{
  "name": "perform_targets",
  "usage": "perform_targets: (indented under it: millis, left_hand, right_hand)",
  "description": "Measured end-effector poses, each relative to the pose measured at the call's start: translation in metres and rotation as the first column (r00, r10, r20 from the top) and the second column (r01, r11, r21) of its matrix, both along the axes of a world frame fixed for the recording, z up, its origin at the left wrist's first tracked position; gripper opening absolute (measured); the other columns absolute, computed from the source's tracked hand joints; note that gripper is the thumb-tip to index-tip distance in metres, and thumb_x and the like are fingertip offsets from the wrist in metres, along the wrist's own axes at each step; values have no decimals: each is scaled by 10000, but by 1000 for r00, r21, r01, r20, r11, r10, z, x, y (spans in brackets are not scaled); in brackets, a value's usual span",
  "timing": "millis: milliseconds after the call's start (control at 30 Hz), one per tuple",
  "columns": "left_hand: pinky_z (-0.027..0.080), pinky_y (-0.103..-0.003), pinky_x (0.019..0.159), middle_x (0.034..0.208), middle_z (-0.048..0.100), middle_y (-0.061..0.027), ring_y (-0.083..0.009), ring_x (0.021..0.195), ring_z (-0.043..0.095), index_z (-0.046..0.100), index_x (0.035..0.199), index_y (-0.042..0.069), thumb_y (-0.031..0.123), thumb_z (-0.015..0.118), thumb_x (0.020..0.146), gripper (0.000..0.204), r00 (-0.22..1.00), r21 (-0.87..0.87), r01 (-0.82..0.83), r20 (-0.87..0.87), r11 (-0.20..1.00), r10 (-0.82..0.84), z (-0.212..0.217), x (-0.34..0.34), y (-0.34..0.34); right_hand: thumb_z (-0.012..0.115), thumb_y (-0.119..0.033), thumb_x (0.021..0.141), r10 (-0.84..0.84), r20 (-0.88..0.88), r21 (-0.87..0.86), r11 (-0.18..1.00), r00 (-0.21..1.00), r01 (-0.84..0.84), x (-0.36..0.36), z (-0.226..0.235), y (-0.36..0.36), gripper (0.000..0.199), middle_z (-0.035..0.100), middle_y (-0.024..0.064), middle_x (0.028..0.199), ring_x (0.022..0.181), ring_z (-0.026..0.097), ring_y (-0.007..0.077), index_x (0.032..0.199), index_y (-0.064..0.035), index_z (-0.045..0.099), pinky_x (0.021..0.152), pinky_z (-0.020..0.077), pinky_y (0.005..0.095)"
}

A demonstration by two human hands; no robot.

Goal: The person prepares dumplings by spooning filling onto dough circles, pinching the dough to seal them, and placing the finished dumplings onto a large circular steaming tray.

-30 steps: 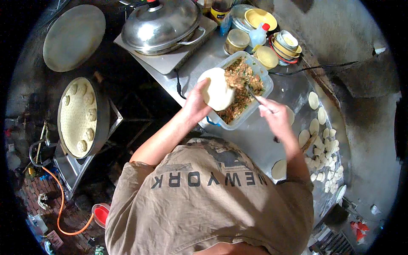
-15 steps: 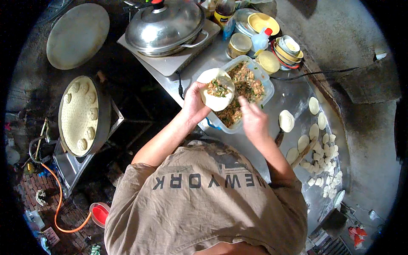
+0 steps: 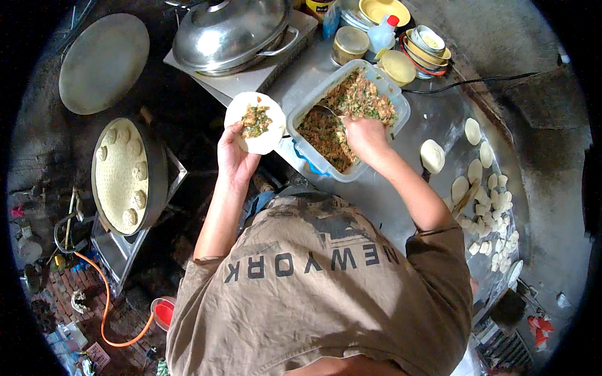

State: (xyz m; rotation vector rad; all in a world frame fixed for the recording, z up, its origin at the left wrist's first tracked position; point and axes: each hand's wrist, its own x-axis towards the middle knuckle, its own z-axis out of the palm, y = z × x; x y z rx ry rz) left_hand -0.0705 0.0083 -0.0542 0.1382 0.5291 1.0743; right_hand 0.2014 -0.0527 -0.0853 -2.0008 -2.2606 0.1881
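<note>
Reaching up from the near side, the left arm turns its palm upward; the left grip (image 3: 238,158) pinches a dough round (image 3: 274,128) topped with filling (image 3: 256,121) — left of the tub (image 3: 403,114) on the desk (image 3: 450,119). The right arm slants inward, elbow bent, its right grip (image 3: 365,136) clasping a spoon (image 3: 324,109) inside the tub.
</note>
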Motion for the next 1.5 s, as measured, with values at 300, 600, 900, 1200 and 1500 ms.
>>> perform_targets:
  millis: [300, 600, 900, 1200, 1500]
  left_hand:
    - [343, -484, 1044, 1259, 528, -170, -320, 1170, 496, 478, 1245, -12, 215, 514, 830, 475, 998, -20, 25, 61, 1000, -23, 0, -12, -13]
    - [354, -470, 1038, 1258, 525, -160, -310, 1168, 496, 464, 1259, 6, 256, 512, 863, 471, 998, -21, 55, 23, 998, -55, 9, 0, -14]
    - [370, -452, 1023, 1243, 538, -137, -291, 1151, 512, 477, 1246, 29, 330, 503, 877, 477, 965, -41, 254, -60, 966, -257, 12, 53, -10]
    - [392, -444, 1020, 1239, 535, -136, -288, 1149, 521, 446, 1265, 33, 265, 401, 917, 420, 951, -8, 306, 38, 952, -306, 18, 85, -11]
    - [470, -407, 955, 1169, 575, -147, -253, 1064, 583, 468, 1218, -23, 81, 583, 845, 404, 932, -3, 350, -103, 937, -349, 14, 78, -12]
  right_hand:
    - [437, -140, 898, 309, -90, -238, 917, 947, -322, -5, 26, -30, 266, 628, 182, 688, 662, 633, 356, 833, 10, 646, 625, 500, 472]
    - [517, -79, 832, -70, -670, -391, 879, 739, -271, 63, 42, -61, 292, 665, 163, 857, 753, 625, 252, 1090, -20, 638, 703, 489, 346]
    - [548, -64, 867, -186, -811, -170, 982, 555, 81, 49, 95, -76, 275, 653, 56, 800, 672, 553, 83, 1125, -49, 641, 595, 438, 243]
    - [635, -33, 743, 15, -381, 367, 920, 925, 136, -9, 48, -72, 453, 480, 72, 695, 582, 538, 251, 1190, -101, 604, 500, 457, 361]
    - [605, -25, 794, -4, -379, 370, 916, 925, 156, 0, 59, -72, 375, 504, 83, 683, 584, 529, 248, 1160, -102, 627, 516, 437, 349]
